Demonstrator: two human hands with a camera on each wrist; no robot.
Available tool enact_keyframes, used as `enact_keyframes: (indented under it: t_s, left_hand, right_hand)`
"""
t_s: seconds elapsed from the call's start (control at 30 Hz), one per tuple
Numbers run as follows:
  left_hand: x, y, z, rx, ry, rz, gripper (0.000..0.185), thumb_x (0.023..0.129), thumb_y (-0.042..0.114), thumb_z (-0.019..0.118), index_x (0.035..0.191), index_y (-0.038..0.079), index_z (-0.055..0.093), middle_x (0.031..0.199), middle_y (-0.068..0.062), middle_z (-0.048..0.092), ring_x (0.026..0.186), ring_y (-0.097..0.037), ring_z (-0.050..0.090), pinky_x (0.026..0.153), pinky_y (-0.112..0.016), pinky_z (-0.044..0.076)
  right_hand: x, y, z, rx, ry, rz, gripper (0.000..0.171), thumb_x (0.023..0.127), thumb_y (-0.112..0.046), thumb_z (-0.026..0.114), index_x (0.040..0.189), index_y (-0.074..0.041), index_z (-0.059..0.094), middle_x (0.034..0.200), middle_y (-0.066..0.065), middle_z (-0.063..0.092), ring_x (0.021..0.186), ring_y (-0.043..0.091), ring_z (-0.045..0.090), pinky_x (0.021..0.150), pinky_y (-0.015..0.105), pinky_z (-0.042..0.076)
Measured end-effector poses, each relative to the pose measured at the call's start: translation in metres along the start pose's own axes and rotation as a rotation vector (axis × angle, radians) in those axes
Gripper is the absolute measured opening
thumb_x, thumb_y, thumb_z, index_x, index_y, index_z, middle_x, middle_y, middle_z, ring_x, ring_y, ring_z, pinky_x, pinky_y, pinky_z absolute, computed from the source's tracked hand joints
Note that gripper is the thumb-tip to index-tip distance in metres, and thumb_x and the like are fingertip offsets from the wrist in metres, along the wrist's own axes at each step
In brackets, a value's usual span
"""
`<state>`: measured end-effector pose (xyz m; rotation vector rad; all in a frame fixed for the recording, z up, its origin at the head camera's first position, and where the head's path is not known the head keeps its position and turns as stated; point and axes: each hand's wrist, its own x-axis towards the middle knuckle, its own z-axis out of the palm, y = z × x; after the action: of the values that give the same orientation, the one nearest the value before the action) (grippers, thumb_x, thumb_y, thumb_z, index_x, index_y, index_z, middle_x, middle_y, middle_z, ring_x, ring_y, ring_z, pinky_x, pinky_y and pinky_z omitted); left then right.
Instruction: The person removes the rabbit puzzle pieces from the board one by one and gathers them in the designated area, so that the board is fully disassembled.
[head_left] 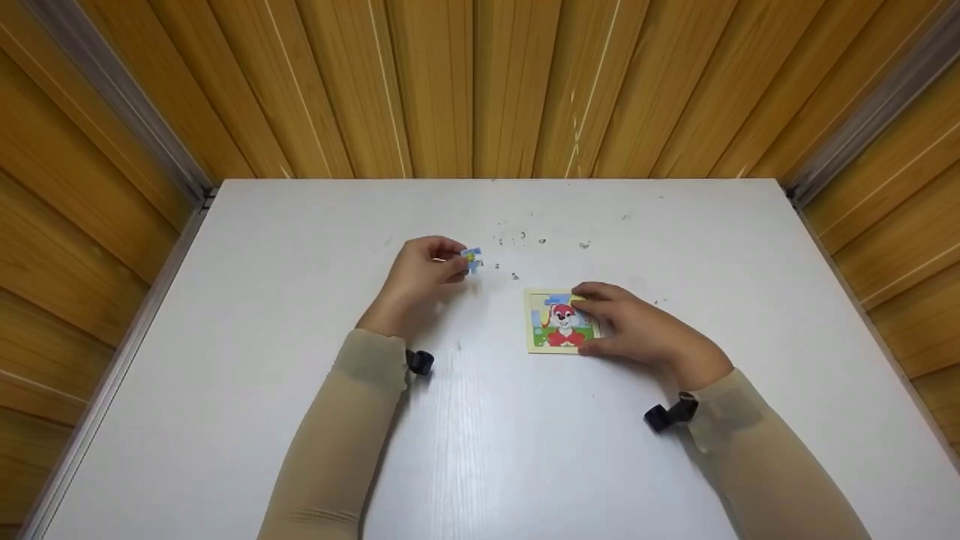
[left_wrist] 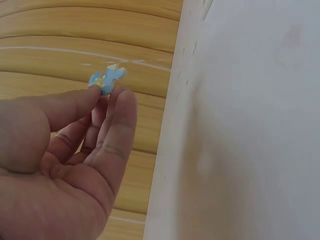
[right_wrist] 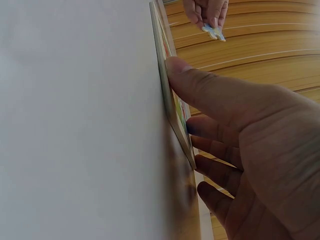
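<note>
My left hand (head_left: 429, 264) pinches a small blue jigsaw piece (head_left: 472, 259) with a yellow patch between thumb and fingertips, held up above the table. In the left wrist view, the piece (left_wrist: 107, 79) sticks out past the thumb tip. To the right lies a square puzzle board (head_left: 528, 322) with a pale yellow frame and a cartoon animal in red and white. My right hand (head_left: 634, 322) grips this board by its right side, thumb on the near edge and fingers over the far part, hiding its right portion. The right wrist view shows the thumb on the board's edge (right_wrist: 170, 107).
Both things are over a white table (head_left: 465, 435) with small dark scuff marks (head_left: 523, 236) beyond the hands. Yellow wood-look panels (head_left: 450, 90) stand behind the table and on both sides. A small black camera (head_left: 421, 363) sits on each wrist.
</note>
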<state>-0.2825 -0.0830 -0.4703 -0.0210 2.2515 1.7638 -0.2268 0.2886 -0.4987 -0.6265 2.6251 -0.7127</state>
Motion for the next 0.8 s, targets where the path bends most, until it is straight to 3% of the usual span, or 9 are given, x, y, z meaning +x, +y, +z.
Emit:
enact_keyframes:
  t_s: [0.23,0.47,0.8]
  left_hand:
    - [-0.004,-0.009,-0.036,-0.014,0.079,-0.01,0.026,0.111,0.01,0.073,0.136,0.004,0.074,0.129,-0.016,0.073,0.113,-0.025,0.077,0.104,-0.037,0.067]
    - [-0.005,-0.018,-0.053,-0.093,0.121,-0.049,0.03,0.109,0.011,0.076,0.138,0.002,0.075,0.134,-0.016,0.074,0.112,-0.022,0.078,0.104,-0.033,0.066]
    - [-0.005,-0.035,-0.071,-0.019,0.251,-0.106,0.028,0.107,0.012,0.077,0.132,0.0,0.08,0.13,-0.018,0.079,0.096,-0.014,0.078,0.084,-0.022,0.066]
  right_hand:
    - [0.001,0.005,-0.004,0.007,0.001,0.0,0.082,0.098,-0.032,0.09,0.168,-0.009,0.054,0.183,0.006,0.039,0.172,0.04,0.031,0.139,0.065,0.029]
    - [-0.005,0.007,-0.003,0.013,0.013,0.002,0.081,0.097,-0.031,0.091,0.166,-0.009,0.057,0.182,0.008,0.04,0.172,0.041,0.031,0.139,0.065,0.029]
    - [0.0,0.007,-0.004,-0.003,0.015,-0.025,0.083,0.098,-0.033,0.091,0.167,-0.005,0.054,0.181,0.01,0.041,0.172,0.043,0.031,0.138,0.067,0.028]
